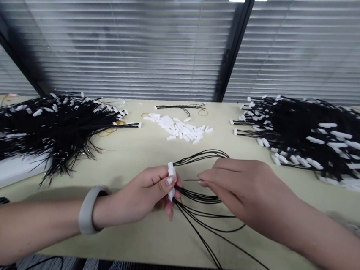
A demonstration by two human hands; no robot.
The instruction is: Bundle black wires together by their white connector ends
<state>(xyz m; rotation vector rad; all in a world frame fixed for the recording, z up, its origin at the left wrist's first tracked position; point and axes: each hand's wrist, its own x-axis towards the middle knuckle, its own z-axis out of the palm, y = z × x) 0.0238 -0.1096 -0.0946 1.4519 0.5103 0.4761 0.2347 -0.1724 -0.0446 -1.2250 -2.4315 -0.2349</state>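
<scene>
Pale tabletop (pixel 131 245); L hand (pixel 144 193) pinching wht connector (pixel 172 171); R hand (pixel 244 190) right of it, pinching blk wire (pixel 192 180); wht pcs (pixel 180 129) heaped beyond connector.

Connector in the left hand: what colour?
White. The connector shows in the head view, gripped by the left hand, partly covered by the thumb.

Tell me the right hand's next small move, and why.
Probably ease the right hand leftward, bringing the pinched black wire to the white connector: the wire's free tip points that way but appears to stop short, and the left hand is holding the connector.
</scene>
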